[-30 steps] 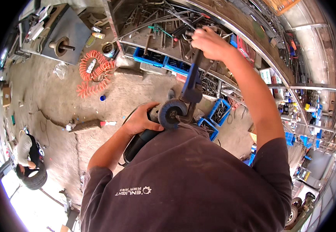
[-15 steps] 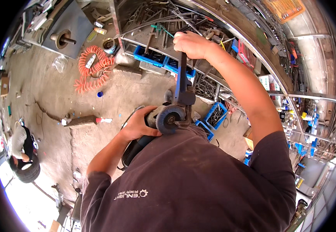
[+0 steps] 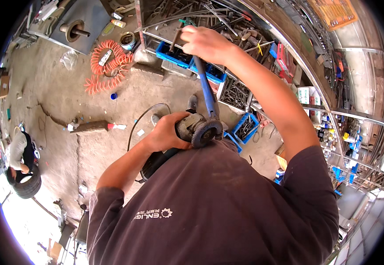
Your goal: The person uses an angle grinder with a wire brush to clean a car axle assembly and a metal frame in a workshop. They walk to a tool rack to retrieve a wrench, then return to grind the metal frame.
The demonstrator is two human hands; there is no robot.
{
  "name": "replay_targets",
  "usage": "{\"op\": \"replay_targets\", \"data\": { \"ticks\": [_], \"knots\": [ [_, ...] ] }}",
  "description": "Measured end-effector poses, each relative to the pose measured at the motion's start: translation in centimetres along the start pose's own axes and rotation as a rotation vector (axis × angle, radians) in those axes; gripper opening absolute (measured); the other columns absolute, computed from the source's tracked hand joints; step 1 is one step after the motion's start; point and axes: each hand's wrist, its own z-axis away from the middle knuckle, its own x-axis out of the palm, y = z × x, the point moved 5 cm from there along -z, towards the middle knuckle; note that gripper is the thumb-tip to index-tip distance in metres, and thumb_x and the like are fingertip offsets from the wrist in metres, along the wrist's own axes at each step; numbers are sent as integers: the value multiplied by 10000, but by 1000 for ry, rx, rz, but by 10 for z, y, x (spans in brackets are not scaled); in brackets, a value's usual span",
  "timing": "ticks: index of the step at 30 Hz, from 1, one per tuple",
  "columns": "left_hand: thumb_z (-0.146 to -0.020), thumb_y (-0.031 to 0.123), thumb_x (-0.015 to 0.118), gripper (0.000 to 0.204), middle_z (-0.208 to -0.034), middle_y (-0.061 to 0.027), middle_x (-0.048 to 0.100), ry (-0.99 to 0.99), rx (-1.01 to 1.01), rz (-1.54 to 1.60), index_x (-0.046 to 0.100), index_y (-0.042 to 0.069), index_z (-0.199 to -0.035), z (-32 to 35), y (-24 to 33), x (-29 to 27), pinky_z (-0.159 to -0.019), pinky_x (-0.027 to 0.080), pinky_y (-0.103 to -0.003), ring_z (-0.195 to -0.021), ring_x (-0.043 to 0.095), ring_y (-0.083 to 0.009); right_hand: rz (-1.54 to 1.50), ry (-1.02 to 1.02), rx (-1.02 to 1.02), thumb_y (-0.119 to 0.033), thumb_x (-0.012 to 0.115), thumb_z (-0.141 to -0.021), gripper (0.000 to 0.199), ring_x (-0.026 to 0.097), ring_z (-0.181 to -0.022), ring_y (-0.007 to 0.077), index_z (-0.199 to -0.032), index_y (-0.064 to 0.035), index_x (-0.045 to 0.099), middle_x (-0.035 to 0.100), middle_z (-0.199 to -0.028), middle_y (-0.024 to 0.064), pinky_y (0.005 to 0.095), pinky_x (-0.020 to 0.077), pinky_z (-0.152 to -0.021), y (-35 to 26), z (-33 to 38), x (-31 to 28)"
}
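Note:
My left hand (image 3: 165, 132) is wrapped round the head of an angle grinder (image 3: 185, 126), held close against my dark shirt. A toothed dark disc (image 3: 205, 133) is fitted on the grinder and faces up and to the right. My right hand (image 3: 206, 44) is closed on the far end of a long blue-handled wrench (image 3: 207, 95). The wrench's head lies at the disc, beside its right edge; its jaws are mostly hidden, so I cannot tell exactly what they grip. The grinder's rear body lies partly under my left forearm, and its dark cord (image 3: 134, 128) loops out over the floor.
A metal rack (image 3: 154, 33) with loose tools stands ahead, with blue bins (image 3: 174, 55) of parts along its edge. More blue bins (image 3: 246, 128) sit right of the grinder. An orange coiled hose (image 3: 108, 66) lies on the floor. Far left, another person (image 3: 20, 152) bends over a tyre (image 3: 28, 183).
My right hand has swung the wrench's handle end leftward, so the wrench now leans left. The grinder and disc have shifted slightly right and turned, with my left hand still round them.

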Motion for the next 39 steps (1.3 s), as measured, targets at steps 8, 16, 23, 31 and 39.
{"op": "replay_targets", "data": {
  "ticks": [8,16,23,31,39],
  "knots": [
    [-624,280,955,947,-1252,-170,712,-11,-145,189,585,-66,-1425,2,-36,-11,-1074,473,-356,-1180,655,-249,38,-272,533,-50,622,-910,191,609,-1193,378,-1040,-135,732,632,-1162,141,477,571,-873,27,89,9],
    [-620,289,961,949,-1267,-178,706,-42,-103,101,589,-60,-1420,-3,-35,-15,-1095,464,-368,-1213,650,-273,-25,-406,859,-33,539,-965,426,722,-959,444,-1346,-208,615,692,-1075,237,538,569,-806,19,116,37],
    [-600,292,962,976,-1272,-187,707,-67,-118,91,583,-62,-1427,-7,-31,-19,-1095,467,-368,-1220,653,-278,-424,-164,982,96,516,-893,510,719,-1092,405,-1351,-79,657,721,-1138,229,474,603,-893,25,146,29],
    [-578,264,965,975,-1257,-143,698,-66,-133,66,590,-60,-1418,-14,-23,-26,-1110,446,-361,-1210,634,-250,-1055,44,1250,0,595,-972,419,705,-1161,265,-1387,45,631,654,-1389,217,357,608,-956,-34,139,35],
    [-589,273,948,956,-1252,-163,710,27,-114,157,601,-59,-1416,-6,-33,-45,-1083,468,-355,-1182,656,-250,-331,791,721,111,666,-938,159,707,-758,187,-1070,29,696,726,-951,143,297,560,-642,-95,135,-30]
  ]
}}
